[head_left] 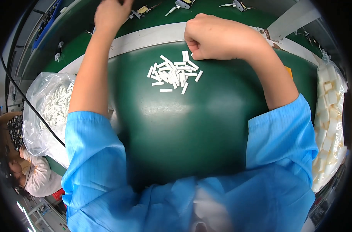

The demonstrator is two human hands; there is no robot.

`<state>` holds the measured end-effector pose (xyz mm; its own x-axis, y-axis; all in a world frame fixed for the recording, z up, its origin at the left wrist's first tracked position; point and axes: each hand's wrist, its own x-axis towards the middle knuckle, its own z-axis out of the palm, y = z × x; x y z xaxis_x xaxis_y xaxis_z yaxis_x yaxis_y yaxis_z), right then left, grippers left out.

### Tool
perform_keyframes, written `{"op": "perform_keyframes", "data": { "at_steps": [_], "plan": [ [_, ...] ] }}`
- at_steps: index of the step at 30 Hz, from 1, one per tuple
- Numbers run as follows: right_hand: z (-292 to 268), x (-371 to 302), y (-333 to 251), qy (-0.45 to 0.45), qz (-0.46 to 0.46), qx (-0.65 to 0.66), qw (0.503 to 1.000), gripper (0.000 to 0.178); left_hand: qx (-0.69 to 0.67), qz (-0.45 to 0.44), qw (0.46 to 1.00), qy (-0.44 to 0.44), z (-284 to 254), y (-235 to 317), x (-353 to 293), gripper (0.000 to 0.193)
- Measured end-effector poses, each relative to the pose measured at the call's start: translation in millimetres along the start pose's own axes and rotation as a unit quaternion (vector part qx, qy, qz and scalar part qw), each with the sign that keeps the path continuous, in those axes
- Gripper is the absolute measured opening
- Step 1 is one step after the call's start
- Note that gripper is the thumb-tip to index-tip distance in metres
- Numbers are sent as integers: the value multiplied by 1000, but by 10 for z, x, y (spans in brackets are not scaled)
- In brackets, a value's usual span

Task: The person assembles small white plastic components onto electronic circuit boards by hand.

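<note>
My left hand [111, 16] stretches to the far edge, past the white rail, where most of its fingers are cut off by the picture's top. Just right of it lies a small part with a yellowish body and a white stem [142, 11]; whether they touch is unclear. My right hand [210, 36] is closed, fingers curled down at the rail's near side. A bit of white shows at its fingertips, apparently a small white tube. Beside and below it, a loose pile of short white tubes [174, 73] lies on the green work surface [183, 127].
A white rail [152, 37] crosses behind the pile. Beyond it, several small parts with white stems [179, 5] lie on a green strip. At left stands a clear bag of white pieces [54, 104], with a black cable [33, 106] across it. Another bag [328, 123] holds pale pieces. A co-worker's sleeve [40, 178] shows lower left.
</note>
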<state>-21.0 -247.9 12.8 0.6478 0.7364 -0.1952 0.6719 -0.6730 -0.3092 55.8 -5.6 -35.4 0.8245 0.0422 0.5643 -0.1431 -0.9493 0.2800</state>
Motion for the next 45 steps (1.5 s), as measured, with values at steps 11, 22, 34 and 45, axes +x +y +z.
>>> {"op": "perform_keyframes", "data": {
  "at_steps": [11, 22, 34, 45],
  "plan": [
    [67, -61, -237, 112, -44, -75, 990, 7, 134, -286, 909, -273, -430, -836, 133, 47],
    [400, 434, 92, 131, 32, 541, 830, 27, -710, -288, 625, -150, -53, -42, -260, 23],
    [484, 459, 3, 132, 51, 498, 855, 24, -907, -261, 324, -68, -48, 356, -543, 14],
    [528, 555, 73, 123, 71, 587, 797, 17, -871, -272, 402, -74, -50, 546, -594, 13]
  ]
}}
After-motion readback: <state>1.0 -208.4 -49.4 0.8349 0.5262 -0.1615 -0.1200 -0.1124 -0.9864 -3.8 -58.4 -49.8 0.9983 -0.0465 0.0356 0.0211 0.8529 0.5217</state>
